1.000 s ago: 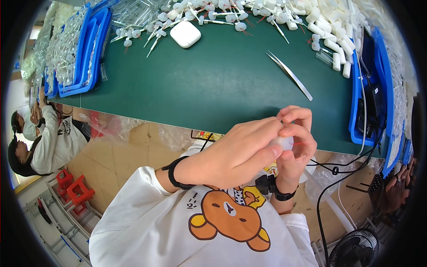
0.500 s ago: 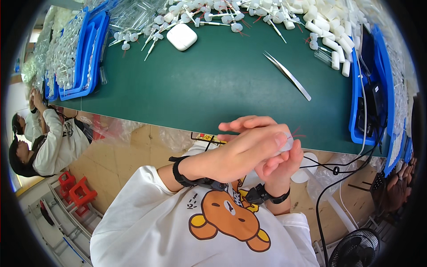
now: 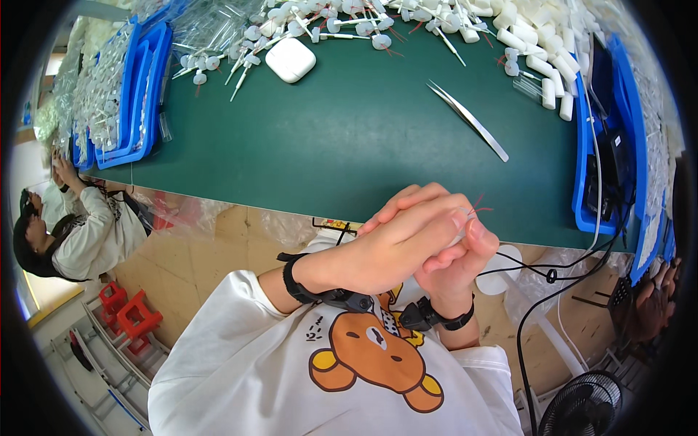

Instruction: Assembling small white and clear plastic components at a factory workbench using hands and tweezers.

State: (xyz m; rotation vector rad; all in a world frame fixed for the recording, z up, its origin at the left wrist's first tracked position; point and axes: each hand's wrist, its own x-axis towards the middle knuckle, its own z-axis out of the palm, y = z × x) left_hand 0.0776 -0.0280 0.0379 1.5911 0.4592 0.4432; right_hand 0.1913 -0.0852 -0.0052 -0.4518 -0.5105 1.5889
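Note:
My left hand [image 3: 414,236] and my right hand [image 3: 469,254] are pressed together at the table's near edge. Between their thumbs and fingers is a small whitish piece with thin red threads [image 3: 477,209] sticking out at its top. Most of that piece is hidden by my fingers. The left hand's fingers lie curved behind it, and the right thumb is beside the left thumb tip. A pair of metal tweezers [image 3: 472,123] lies on the green tabletop [image 3: 327,138] beyond my hands.
Across the far side spread white rods with translucent discs [image 3: 334,29] and white foam cylinders [image 3: 552,69]. A white rounded case [image 3: 291,59] lies before them. Blue trays [image 3: 149,94] stand left; a blue bin [image 3: 582,182] with cables stands right. Another person [image 3: 94,225] sits left.
My left fingers have drawn closer together, and the whitish piece is now more covered. My right thumb has come up beside the left thumb. The view has shifted slightly.

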